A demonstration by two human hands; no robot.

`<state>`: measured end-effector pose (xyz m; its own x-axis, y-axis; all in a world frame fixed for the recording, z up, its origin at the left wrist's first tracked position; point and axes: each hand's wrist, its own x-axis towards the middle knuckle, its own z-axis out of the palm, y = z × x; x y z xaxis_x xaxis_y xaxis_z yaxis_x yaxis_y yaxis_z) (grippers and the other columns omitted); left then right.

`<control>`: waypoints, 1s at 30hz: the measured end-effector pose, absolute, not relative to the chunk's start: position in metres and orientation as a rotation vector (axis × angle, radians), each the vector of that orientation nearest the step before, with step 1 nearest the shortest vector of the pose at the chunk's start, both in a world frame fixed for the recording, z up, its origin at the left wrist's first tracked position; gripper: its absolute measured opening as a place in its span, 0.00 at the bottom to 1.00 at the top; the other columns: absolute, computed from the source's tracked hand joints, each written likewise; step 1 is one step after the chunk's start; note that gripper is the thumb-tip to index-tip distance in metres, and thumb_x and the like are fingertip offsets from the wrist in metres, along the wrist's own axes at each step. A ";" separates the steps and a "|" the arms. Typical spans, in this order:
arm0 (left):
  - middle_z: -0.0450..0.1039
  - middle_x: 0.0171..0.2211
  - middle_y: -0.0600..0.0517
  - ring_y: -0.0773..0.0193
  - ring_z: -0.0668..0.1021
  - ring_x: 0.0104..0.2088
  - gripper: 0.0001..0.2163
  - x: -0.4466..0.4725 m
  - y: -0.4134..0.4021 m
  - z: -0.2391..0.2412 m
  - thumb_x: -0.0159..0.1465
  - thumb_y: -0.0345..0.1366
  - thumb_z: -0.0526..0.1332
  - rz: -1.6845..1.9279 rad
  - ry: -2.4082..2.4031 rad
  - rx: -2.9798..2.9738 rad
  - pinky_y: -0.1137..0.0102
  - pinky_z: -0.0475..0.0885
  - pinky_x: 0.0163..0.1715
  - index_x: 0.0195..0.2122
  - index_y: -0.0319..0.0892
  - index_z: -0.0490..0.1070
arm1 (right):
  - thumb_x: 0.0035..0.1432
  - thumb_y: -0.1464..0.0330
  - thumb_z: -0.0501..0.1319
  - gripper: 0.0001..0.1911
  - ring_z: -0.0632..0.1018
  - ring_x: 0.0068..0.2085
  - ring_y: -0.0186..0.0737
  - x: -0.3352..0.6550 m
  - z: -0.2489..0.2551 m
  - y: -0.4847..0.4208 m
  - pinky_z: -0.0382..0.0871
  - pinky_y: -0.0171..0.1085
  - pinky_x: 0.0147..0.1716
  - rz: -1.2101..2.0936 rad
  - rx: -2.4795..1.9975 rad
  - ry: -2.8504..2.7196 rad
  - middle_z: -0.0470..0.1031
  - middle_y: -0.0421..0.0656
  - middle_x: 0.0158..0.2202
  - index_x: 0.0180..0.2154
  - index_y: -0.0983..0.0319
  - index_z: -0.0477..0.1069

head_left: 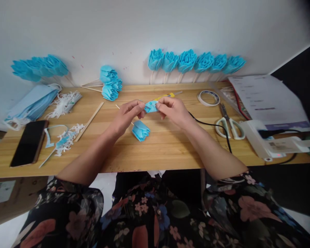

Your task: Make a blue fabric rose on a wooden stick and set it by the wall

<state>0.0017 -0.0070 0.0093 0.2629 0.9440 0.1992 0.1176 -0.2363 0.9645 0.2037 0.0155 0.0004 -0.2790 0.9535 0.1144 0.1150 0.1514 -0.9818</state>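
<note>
Between my two hands is a small piece of light-blue material (151,106), crinkled like a petal. My left hand (130,113) pinches its left end, and my right hand (170,109) pinches the right end; both have their fingers closed. Just below them on the wooden table lies a blue artificial flower (141,131), its thin stick stem running up behind my left hand. A yellow utility knife (167,95) rests behind my right hand, partly hidden by it.
Several finished blue flowers (187,61) lean on the wall, with more flowers (110,82) lying left of centre. On the left are face masks (33,103), a phone (29,143) and wooden sticks (90,121). To the right are tape (208,98), scissors (228,124) and a power strip (263,139).
</note>
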 end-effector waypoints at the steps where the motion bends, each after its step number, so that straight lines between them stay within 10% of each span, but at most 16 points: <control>1: 0.71 0.25 0.51 0.64 0.72 0.30 0.17 0.002 -0.007 0.009 0.66 0.48 0.62 1.099 1.011 1.593 0.68 0.69 0.36 0.25 0.41 0.71 | 0.57 0.61 0.67 0.15 0.66 0.22 0.27 0.203 0.002 0.015 0.64 0.30 0.21 1.254 -1.049 -1.552 0.64 0.34 0.22 0.24 0.60 0.67; 30: 0.71 0.24 0.54 0.66 0.73 0.28 0.11 -0.001 0.001 0.005 0.59 0.41 0.68 1.135 1.008 1.362 0.68 0.70 0.35 0.25 0.42 0.71 | 0.52 0.59 0.73 0.20 0.79 0.40 0.37 0.210 0.006 0.009 0.76 0.33 0.32 1.691 -0.935 -1.514 0.81 0.45 0.42 0.46 0.60 0.79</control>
<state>-0.0013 0.0010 0.0046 0.1963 0.9756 0.0987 -0.0172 -0.0972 0.9951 0.2096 0.0090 0.0062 -0.5158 0.8535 -0.0739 -0.0202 -0.0984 -0.9949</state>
